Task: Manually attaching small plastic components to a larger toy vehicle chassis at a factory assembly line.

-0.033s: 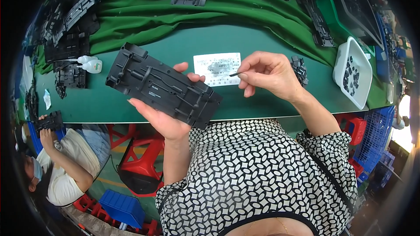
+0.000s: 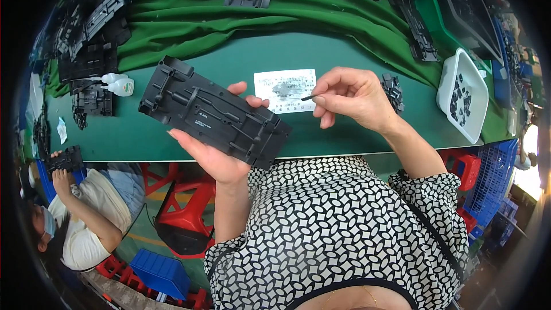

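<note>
While clasping black chassis plate (image 2: 213, 113) between thumb and fingers of left hand (image 2: 221, 159), above near edge of worktop (image 2: 350, 144), best keep steady.
Pinching black strip (image 2: 307, 98) with fingers of right hand (image 2: 359, 99), over white card (image 2: 281, 88); advisable to keep grip light.

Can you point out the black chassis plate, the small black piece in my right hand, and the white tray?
Black chassis plate (image 2: 215, 113), head view: middle of its visible face.
Small black piece (image 2: 307, 99), head view: its protruding end.
White tray (image 2: 446, 81), head view: its left wall.
</note>
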Demonstrator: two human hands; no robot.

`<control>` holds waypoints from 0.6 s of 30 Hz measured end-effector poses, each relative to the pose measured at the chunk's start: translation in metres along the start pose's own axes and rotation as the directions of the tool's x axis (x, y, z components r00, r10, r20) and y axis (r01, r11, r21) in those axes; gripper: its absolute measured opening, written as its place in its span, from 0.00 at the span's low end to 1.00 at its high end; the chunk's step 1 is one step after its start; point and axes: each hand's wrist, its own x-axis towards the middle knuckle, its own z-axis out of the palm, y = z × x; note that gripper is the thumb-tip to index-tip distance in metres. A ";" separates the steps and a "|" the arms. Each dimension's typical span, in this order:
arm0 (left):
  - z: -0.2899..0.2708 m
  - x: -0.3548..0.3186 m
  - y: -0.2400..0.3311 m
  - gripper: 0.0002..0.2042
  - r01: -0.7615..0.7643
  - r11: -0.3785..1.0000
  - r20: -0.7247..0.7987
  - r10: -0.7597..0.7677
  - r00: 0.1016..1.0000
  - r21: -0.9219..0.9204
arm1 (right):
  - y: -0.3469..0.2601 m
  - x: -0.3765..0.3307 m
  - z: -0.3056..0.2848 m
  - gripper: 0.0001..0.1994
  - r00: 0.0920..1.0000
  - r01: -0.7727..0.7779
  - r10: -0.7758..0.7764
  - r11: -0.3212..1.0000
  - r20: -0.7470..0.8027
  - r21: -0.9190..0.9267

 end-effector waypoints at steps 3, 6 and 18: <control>0.000 0.000 0.001 0.41 0.022 1.000 -0.011 -0.022 1.000 0.000 | 0.003 0.003 -0.001 0.06 0.999 -0.034 0.035 0.997 -0.003 0.073; -0.001 -0.001 0.000 0.42 0.016 1.000 -0.024 -0.016 1.000 0.000 | 0.010 0.003 0.000 0.06 0.999 0.010 -0.006 0.994 -0.036 0.109; -0.001 -0.001 0.002 0.43 0.023 1.000 -0.003 -0.022 1.000 0.012 | 0.007 0.002 0.006 0.08 0.996 0.043 -0.044 0.999 -0.072 -0.010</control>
